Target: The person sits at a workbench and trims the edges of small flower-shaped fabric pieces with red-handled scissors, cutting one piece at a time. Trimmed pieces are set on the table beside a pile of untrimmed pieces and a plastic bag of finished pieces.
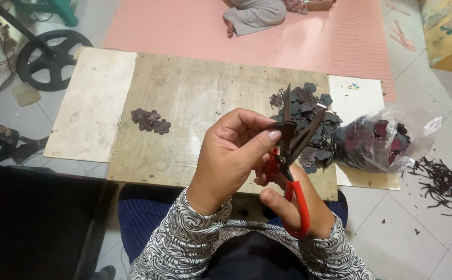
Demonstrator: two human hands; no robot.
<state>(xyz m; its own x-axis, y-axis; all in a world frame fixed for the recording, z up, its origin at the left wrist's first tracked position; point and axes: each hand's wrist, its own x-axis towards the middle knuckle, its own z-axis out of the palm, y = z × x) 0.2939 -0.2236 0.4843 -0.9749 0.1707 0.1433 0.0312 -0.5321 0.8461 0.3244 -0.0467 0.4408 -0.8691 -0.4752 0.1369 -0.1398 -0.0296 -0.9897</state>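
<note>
Worn plywood counter below, carrying a heap of dark flower-shaped leather cutouts. Left hand pinching one dark flat flower-shaped leather piece between thumb and fingers. Right hand clasped around red-handled scissors, blades parted around that piece above the counter.

A worn rectangular plywood board on the white tiled floor carries a small cluster of dark flower-shaped cutouts left of the hands and a larger dark pile directly beyond them.
</note>
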